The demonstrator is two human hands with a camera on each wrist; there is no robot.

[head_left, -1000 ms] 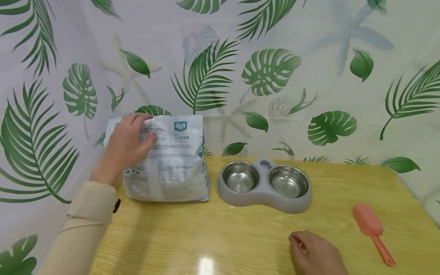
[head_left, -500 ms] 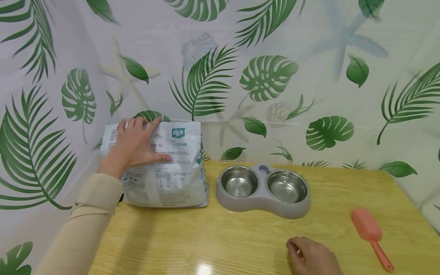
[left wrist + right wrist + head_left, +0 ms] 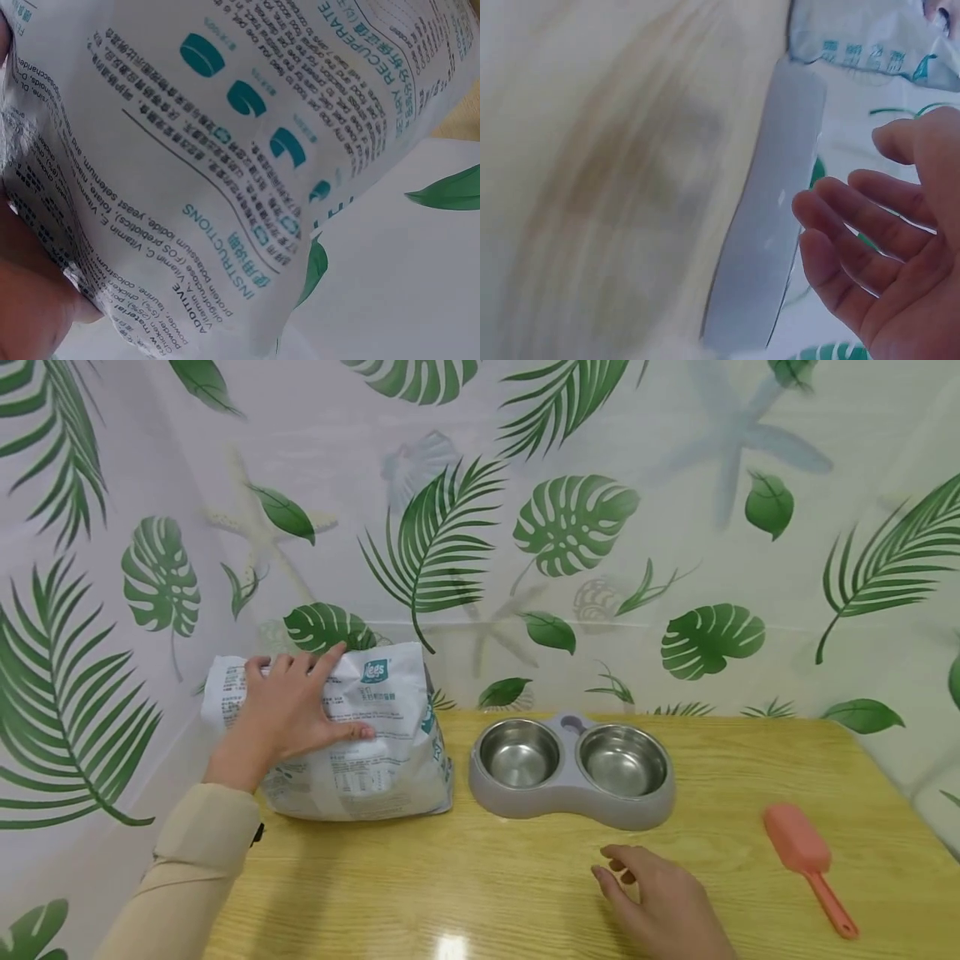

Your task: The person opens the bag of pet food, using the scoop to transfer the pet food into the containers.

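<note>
A white pet food bag [image 3: 386, 768] with teal and dark print stands at the left of the table, its top tipped. My left hand [image 3: 288, 714] grips the upper part, thumb across the printed face and fingers over the top edge. Creases run through the bag [image 3: 172, 172] beside the thumb in the left wrist view. My right hand [image 3: 663, 893] is held low in front of the double bowl [image 3: 573, 777], holding nothing. Its fingers are loosely bent and apart from the thumb, as the right wrist view shows of the hand [image 3: 900, 247].
Two steel bowls sit in the grey holder, just right of the bag. A coral-pink scoop [image 3: 798, 843] lies at the table's right, handle toward me. Behind the wooden table [image 3: 420, 885] hangs a leaf-patterned backdrop [image 3: 465, 635].
The left hand has moved onto the bag's top with its thumb spread over the front, and the bag now leans and creases. The right hand has shifted left and its fingers have loosened.
</note>
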